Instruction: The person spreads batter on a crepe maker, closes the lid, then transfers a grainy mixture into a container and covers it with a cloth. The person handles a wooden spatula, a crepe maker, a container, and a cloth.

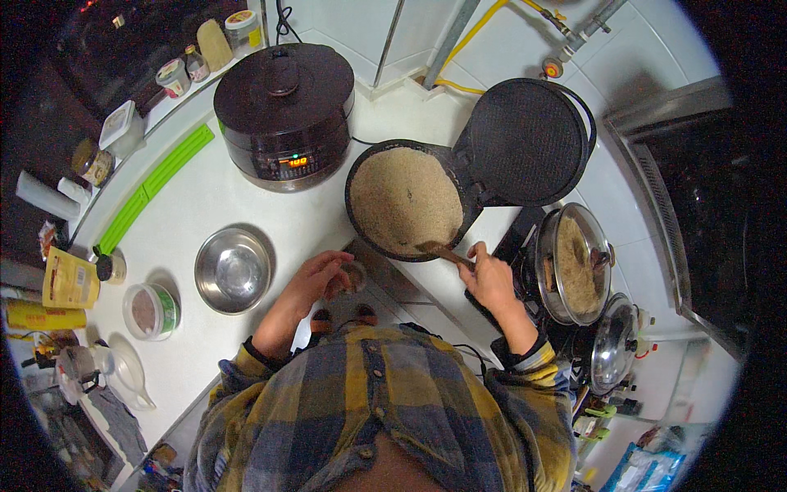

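My right hand [492, 280] grips the handle of a wooden spatula [441, 249]. The spatula's blade dips into the near edge of pale brown, fine-grained food [409, 197], which fills the round black base [351, 212] of an electric griddle. Its hinged black lid [525, 141] is swung back to the right, showing a textured inner face. To the left, my left hand [316, 277] hovers past the counter's front edge, fingers partly curled. A faint round shape shows by its fingertips; whether it is held is unclear. Nearest that hand on the counter is a stainless steel bowl [233, 270].
Behind stands a dark electric cooker [283, 123] with a lit display. On the right, a glass-lidded pan [575, 264] containing pale brown food sits by another glass lid [615, 344]. A plastic tub [150, 312] and green strips [154, 187] lie left. A yellow hose [473, 31] runs along the wall.
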